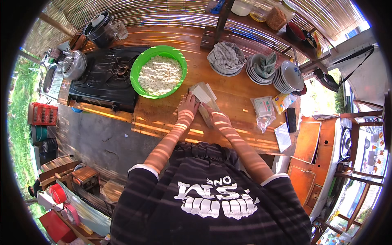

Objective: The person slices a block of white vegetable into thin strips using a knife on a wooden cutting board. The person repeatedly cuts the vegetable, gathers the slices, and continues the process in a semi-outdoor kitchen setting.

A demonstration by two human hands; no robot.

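A narrow wooden board point(205, 118) lies at a slant on the wooden table in front of me. On its far part rests a pale rectangular block point(201, 94), with another thin pale piece point(211, 91) along its right side. My left hand point(187, 105) is at the board's left edge, its fingertips by the block. My right hand point(212, 112) lies over the board, fingers pointing at the block's near end. Whether either hand grips anything is too small to tell. Just beyond my left hand stands a green plastic basin point(134, 76) holding many whitish pieces point(160, 75).
A black gas stove point(95, 73) with a metal kettle point(74, 65) stands left. Stacked bowls point(288, 76) and cloth-topped plates point(226, 72) line the back right. Plastic packets point(264, 111), a dark case point(292, 120) and a white paper point(282, 137) lie at right. A shelf point(260, 32) overhangs the back.
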